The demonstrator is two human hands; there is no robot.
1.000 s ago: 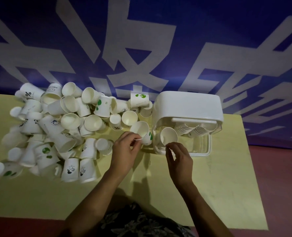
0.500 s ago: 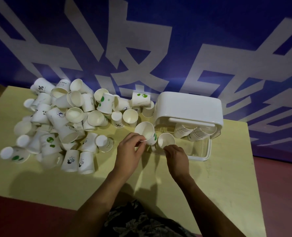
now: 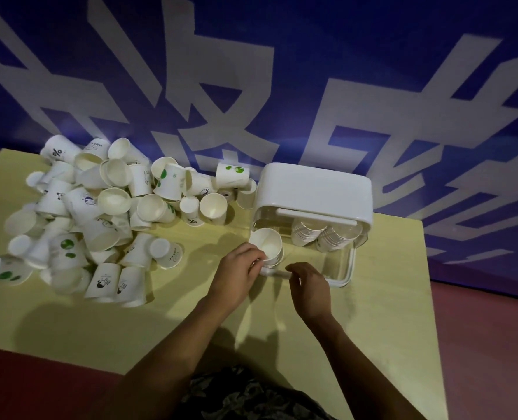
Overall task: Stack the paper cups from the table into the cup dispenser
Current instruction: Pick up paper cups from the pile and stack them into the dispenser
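Head view hides your right hand (image 3: pixel 309 291) grip; left hand (image 3: pixel 239 272) pinches a paper cup (image 3: pixel 267 245) beside the cup dispenser (image 3: pixel 312 192) holding nested stacks (image 3: pixel 324 236).

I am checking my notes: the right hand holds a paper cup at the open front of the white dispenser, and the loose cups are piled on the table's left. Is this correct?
Not quite: the head view shows the left hand pinching the paper cup; the right hand is empty beside it. The dispenser and the pile of loose cups are as you wrote.

The person is wearing a dark garment (image 3: pixel 245 398) with a pale mottled pattern; both forearms are showing bare, no sleeves, and both hands are showing bare, without gloves.
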